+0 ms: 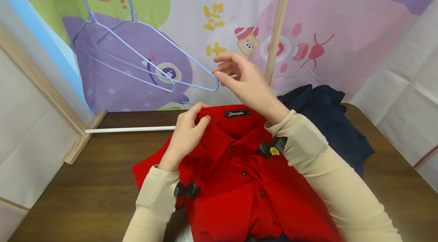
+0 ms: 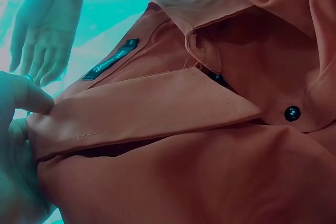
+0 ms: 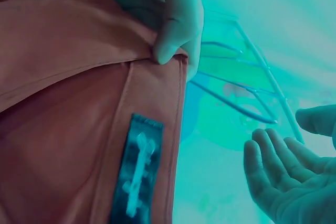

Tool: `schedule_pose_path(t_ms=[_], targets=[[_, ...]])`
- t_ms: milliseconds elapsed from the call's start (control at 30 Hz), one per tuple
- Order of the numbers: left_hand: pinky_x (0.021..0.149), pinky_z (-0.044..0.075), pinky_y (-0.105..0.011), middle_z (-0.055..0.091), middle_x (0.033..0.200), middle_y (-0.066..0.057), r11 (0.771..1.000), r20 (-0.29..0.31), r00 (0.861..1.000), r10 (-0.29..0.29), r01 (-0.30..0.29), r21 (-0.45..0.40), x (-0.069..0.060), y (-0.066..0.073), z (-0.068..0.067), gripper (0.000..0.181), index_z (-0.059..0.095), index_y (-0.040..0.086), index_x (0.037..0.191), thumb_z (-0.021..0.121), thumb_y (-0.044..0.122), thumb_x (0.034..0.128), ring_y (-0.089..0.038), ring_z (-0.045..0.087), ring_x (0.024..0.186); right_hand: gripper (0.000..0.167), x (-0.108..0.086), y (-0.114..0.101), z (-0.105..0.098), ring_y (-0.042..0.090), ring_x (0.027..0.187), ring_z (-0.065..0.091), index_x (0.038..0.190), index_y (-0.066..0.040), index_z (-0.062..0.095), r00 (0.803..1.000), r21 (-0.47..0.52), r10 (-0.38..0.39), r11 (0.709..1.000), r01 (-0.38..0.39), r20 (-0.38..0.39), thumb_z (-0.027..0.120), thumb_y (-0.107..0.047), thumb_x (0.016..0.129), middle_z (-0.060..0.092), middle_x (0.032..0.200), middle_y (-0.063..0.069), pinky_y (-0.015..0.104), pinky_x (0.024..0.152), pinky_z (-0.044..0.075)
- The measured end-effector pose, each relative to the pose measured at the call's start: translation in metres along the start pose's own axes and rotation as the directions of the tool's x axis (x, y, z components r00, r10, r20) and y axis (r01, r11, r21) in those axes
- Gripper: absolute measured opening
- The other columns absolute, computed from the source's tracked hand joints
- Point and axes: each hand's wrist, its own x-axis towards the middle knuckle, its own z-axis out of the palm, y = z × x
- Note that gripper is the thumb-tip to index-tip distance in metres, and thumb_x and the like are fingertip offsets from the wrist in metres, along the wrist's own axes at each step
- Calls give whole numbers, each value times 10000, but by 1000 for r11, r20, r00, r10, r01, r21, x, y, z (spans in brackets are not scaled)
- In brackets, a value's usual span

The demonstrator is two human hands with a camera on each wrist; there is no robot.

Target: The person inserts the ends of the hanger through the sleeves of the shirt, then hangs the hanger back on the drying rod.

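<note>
Seemingly to keep the red shirt (image 1: 219, 204) propped above the brown table (image 1: 85, 188), I pinch its collar (image 1: 217, 135) with my left hand (image 1: 187, 129) — while my empty right hand (image 1: 244, 84), loosely bent, hovers just beside a blue hanger (image 1: 186, 55).

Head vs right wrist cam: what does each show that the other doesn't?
Only head: the navy garment and the black front buttons.
Only right wrist: the right palm turned to the camera.
Both: the red shirt, its neck label, the pale blue hangers, the right hand, and the left hand gripping the collar.
</note>
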Motion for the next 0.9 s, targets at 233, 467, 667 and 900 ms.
schedule_pose_path(t_ms=[233, 467, 667, 900], targets=[[592, 400, -271, 547, 681, 9, 1000, 24, 1000, 4, -4, -3, -1, 0, 1, 135, 606, 158, 886, 486, 98, 868, -125, 483, 634, 375, 17, -3, 17, 121, 883, 605, 1205, -111, 509, 999, -51, 50, 997, -49, 18, 618, -192, 856, 605, 1040, 35, 254, 763, 483], [560, 381, -260, 517, 652, 18, 999, 52, 998, 29, -30, 12, -1, 0, 2, 126, 596, 155, 866, 487, 90, 866, -122, 451, 586, 310, 31, -8, 30, 125, 762, 613, 1184, -97, 514, 1000, -133, 16, 991, -13, 22, 570, -156, 884, 629, 948, 25, 221, 657, 481], [548, 366, -260, 482, 628, 9, 999, 53, 998, 33, -34, 5, 0, 0, 2, 122, 597, 156, 866, 493, 91, 868, -130, 426, 563, 294, 36, -14, 34, 118, 585, 593, 1192, -99, 492, 999, -159, 19, 987, -14, 33, 527, -140, 903, 625, 910, 18, 238, 567, 440], [551, 368, -257, 495, 640, 19, 999, 58, 997, 47, -48, 11, 1, 0, 3, 125, 596, 158, 868, 490, 92, 867, -125, 425, 567, 308, 41, -17, 37, 143, 606, 592, 1199, -77, 480, 998, -218, 55, 975, -49, 19, 528, -184, 914, 632, 876, 24, 228, 603, 445]])
